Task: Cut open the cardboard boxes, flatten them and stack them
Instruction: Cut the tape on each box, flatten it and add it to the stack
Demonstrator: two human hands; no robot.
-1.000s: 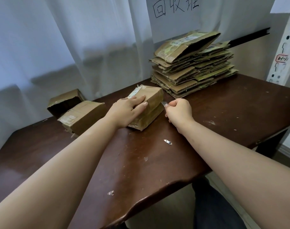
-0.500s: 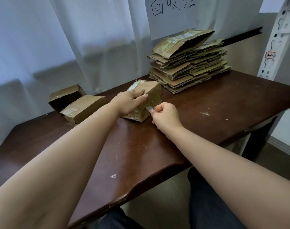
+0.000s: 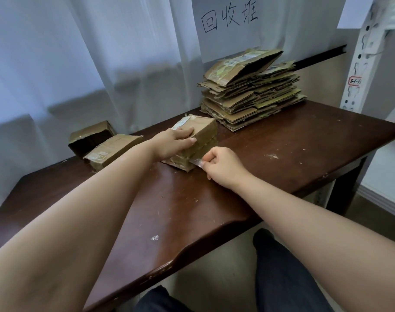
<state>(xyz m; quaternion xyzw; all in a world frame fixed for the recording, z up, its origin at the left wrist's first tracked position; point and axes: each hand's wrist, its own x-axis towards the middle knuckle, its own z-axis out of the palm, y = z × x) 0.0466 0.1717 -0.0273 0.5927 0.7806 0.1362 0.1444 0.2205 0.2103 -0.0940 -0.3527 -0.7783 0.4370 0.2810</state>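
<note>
A taped brown cardboard box (image 3: 204, 129) lies on the dark wooden table (image 3: 282, 154). My left hand (image 3: 174, 143) rests flat on its top, fingers straight, holding it down. My right hand (image 3: 223, 166) pinches a small metal blade (image 3: 195, 162) whose tip meets the box's near lower corner. A tall stack of flattened boxes (image 3: 250, 93) stands at the back of the table, the top piece partly sprung open. Two more boxes sit at the far left: a closed one (image 3: 113, 150) and an open one (image 3: 89, 137) behind it.
White curtains hang behind the table, and a paper sign (image 3: 228, 21) with handwritten characters is above the stack. A white slotted shelf post (image 3: 358, 64) rises at the right. My knees (image 3: 282, 278) show below the table's near edge. Small scraps dot the tabletop.
My right hand has drawn the blade along the box's side, from the far right corner toward the near lower corner. The left hand has stayed on top of the box.
</note>
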